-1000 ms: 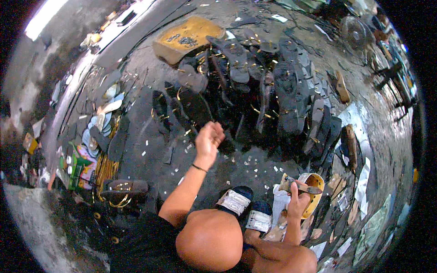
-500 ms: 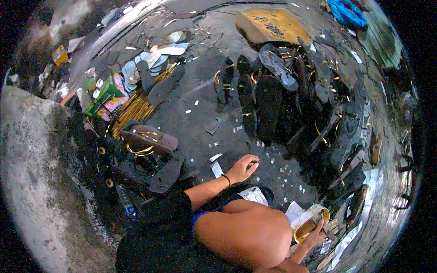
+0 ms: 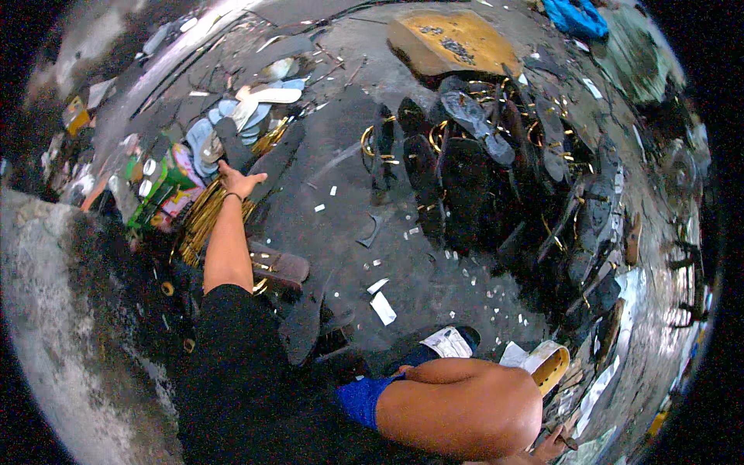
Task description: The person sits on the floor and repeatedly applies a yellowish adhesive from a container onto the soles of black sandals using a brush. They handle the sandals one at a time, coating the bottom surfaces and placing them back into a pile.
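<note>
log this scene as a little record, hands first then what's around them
left hand: fingers spread, by a bundle of gold strips; contact unclear
right hand: low at the right, partly hidden by the knee, seemingly gripping a dark object, kind unclear
beside the knee: pale, yellow-lined container
ahead: cluster of gold-strapped dark sandals
beyond them: tan block, small dark bits on top
ground: scattered white scraps

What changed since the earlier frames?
The left hand swung forward and left to the gold strip bundle, fingers spread. The right hand came away from the yellow-lined container, toward the picture's lower edge. The yellow block and black soles look undisturbed.
</note>
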Tool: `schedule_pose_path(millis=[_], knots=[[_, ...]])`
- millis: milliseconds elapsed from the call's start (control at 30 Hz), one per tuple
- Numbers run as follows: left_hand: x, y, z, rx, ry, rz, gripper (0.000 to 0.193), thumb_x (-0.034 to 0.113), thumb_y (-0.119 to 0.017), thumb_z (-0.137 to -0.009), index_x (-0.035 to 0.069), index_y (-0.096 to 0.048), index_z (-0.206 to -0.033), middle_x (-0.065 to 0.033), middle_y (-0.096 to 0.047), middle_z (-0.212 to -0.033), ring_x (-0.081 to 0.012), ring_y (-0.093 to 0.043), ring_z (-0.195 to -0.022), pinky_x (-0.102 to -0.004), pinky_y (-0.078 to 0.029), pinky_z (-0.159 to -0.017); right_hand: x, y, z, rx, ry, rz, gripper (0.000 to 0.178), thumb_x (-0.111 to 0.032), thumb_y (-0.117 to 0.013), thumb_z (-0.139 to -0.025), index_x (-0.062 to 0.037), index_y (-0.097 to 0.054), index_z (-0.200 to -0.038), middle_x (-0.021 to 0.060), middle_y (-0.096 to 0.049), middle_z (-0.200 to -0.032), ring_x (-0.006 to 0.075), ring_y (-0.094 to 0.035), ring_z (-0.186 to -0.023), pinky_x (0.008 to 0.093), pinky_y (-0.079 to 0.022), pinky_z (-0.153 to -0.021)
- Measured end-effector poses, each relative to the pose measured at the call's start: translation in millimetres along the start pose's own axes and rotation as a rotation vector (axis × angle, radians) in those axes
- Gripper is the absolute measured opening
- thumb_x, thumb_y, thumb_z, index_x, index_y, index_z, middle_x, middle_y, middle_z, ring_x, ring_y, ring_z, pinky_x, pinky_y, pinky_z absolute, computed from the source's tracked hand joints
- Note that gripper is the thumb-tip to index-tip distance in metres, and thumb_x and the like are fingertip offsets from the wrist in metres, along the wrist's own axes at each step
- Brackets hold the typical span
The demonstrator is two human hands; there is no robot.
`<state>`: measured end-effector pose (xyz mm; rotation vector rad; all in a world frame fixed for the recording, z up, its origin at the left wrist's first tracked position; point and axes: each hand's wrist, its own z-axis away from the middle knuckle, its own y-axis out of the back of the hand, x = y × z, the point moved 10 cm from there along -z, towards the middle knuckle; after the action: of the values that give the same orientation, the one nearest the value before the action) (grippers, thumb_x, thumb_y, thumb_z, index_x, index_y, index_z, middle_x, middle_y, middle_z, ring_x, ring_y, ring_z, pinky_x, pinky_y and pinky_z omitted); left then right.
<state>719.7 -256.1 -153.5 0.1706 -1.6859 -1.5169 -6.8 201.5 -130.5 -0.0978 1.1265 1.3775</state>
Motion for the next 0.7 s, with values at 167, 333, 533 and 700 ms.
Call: schedule_pose_path(millis=[167, 333, 533, 700], knots=[[10.0, -22.3, -0.5, 0.049, 0.044, 0.021, 0.126, 0.028, -0.091, -0.063, -0.006, -0.010, -0.152, -0.0286, -0.032, -0.152, -0.0391, -0.035, -0.140, -0.0410, -0.031, -0.116, -2.4, 1.4, 1.4, 0.064, -0.007, 0.016, 0.039, -0.031, -0.064, -0.095, 0.0033, -0.067, -0.113, 0.0162, -0.069, -0.109, 0.0244, -0.065, -0.094, 0.0365, -0.051, -0.085], [49.7, -13.2, 27.8, -0.176, -0.158, 0.039, 0.074, 0.037, -0.080, -0.076, -0.004, -0.054, -0.132, -0.0215, -0.052, -0.139, -0.0363, -0.055, -0.123, -0.0428, -0.045, -0.100, -4.5, 13.9, -11.2, 0.136, 0.028, 0.032, 0.036, -0.029, -0.064, -0.095, 0.0031, -0.068, -0.112, 0.0160, -0.070, -0.108, 0.0240, -0.065, -0.093, 0.0366, -0.051, -0.085], [189.5, 40.0, 197.0, -0.186, -0.893, 0.122, 0.055, 0.019, -0.078, -0.076, 0.001, -0.057, -0.123, -0.0179, -0.059, -0.120, -0.0347, -0.058, -0.113, -0.0407, -0.047, -0.096, -8.2, 50.3, -25.5, 0.236, 0.103, 0.028, 0.034, -0.027, -0.064, -0.095, 0.0028, -0.068, -0.111, 0.0157, -0.070, -0.107, 0.0236, -0.065, -0.093, 0.0368, -0.051, -0.085], [177.9, -18.7, 323.1, -0.393, -1.478, -0.125, 0.039, -0.001, -0.057, -0.080, 0.007, -0.057, -0.118, -0.0121, -0.057, -0.125, -0.0315, -0.054, -0.121, -0.0411, -0.045, -0.103, -31.3, 37.4, -45.7, 0.197, 0.205, -0.001, 0.032, -0.025, -0.064, -0.095, 0.0026, -0.068, -0.110, 0.0155, -0.071, -0.105, 0.0232, -0.065, -0.092, 0.0368, -0.052, -0.085]])
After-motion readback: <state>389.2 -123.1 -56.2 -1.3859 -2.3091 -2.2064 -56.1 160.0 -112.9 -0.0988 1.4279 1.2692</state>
